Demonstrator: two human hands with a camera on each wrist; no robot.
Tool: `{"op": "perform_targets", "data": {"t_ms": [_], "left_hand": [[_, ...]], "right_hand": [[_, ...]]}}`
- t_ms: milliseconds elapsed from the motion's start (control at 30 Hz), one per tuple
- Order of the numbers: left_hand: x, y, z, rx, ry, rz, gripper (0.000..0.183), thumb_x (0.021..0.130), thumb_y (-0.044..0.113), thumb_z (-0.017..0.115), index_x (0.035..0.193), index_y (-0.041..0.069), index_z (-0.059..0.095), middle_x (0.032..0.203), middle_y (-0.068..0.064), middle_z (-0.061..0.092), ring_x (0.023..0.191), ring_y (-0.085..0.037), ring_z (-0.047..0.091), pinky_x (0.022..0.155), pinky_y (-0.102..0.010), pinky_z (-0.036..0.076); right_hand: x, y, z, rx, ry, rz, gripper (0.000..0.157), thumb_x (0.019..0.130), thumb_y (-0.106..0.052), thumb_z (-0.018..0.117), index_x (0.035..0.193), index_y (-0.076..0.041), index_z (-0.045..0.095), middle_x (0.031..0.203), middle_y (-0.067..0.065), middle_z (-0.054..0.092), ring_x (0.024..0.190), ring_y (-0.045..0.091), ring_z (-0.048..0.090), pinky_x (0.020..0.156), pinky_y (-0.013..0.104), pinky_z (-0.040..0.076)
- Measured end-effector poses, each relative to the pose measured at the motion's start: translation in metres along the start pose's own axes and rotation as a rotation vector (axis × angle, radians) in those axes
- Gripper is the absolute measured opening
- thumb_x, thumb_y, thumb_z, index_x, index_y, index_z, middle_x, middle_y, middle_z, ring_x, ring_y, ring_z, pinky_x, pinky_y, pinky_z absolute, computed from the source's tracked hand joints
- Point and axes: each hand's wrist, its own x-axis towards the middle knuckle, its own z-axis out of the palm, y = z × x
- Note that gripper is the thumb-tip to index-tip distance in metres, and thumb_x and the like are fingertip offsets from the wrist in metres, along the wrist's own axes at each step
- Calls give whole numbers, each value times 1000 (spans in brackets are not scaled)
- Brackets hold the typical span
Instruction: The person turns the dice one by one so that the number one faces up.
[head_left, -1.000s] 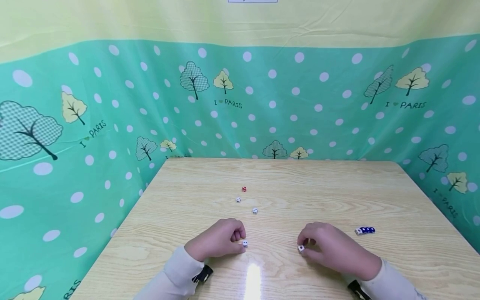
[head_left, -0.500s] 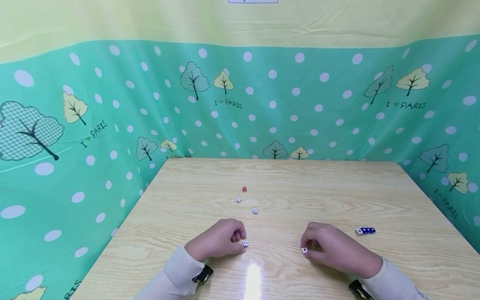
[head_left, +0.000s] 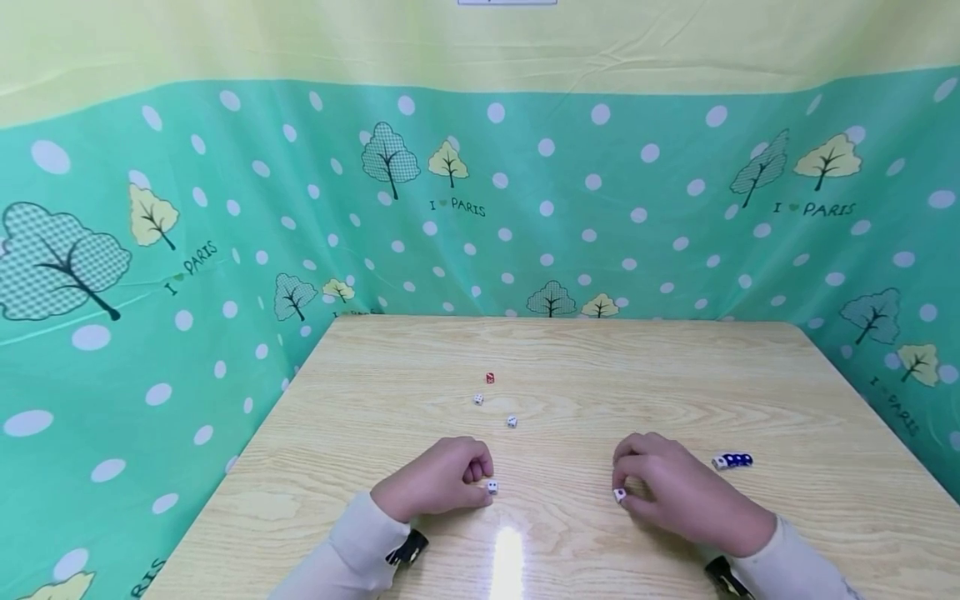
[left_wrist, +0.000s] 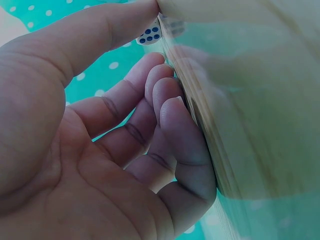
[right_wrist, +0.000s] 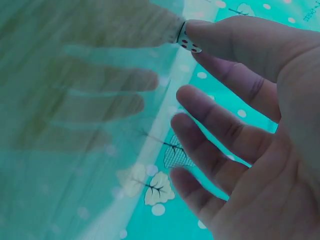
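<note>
My left hand [head_left: 438, 479] rests on the table with its fingers loosely curled. Beside its thumb tip sits a white die [head_left: 492, 486], two pips up; in the left wrist view this die [left_wrist: 150, 35] shows between thumb and index finger, with a gap to the index fingertip. Farther right, my right hand [head_left: 675, 487] pinches another white die [head_left: 619, 495] between thumb and index finger at the tabletop. The right wrist view shows red pips on that die [right_wrist: 187, 42], while the other fingers spread apart, holding nothing.
Right of the right hand is a short row of touching dice, a white die [head_left: 719, 462] at its left end and several blue dice [head_left: 738, 460]. Beyond the left hand lie a red die [head_left: 490, 378] and two white dice [head_left: 478, 400]. A patterned cloth [head_left: 547, 208] surrounds the table [head_left: 375, 375].
My right hand has shifted a little to the right, carrying its pinched die away from the left hand. The left hand and the die beside it have stayed in place.
</note>
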Motion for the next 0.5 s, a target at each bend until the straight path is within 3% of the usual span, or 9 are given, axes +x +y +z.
{"op": "perform_targets", "data": {"t_ms": [100,267,500], "left_hand": [[0,-1,0,0,-1,-1,23,83,17,86,95,14,67,87,4,62,80,-10,57,74,-22,49],[0,-2,0,-1,-2,-1,24,83,18,87,95,14,67,88,5,62,81,-9,57,74,-22,49],[0,0,-1,-7,-4,-8,23,83,17,86,96,13,67,88,3,62,81,-11,57,75,-22,49]], "right_hand": [[-2,3,-2,-29,32,21,27,77,-21,89,80,-39,69,109,-9,66,104,15,60,99,55,50],[-6,8,-4,-23,50,86,32,76,-18,90,78,-40,68,115,-3,68,117,26,62,109,80,27],[-13,21,-6,-31,56,139,33,75,-19,91,77,-40,66,118,0,68,119,36,60,106,83,24]]}}
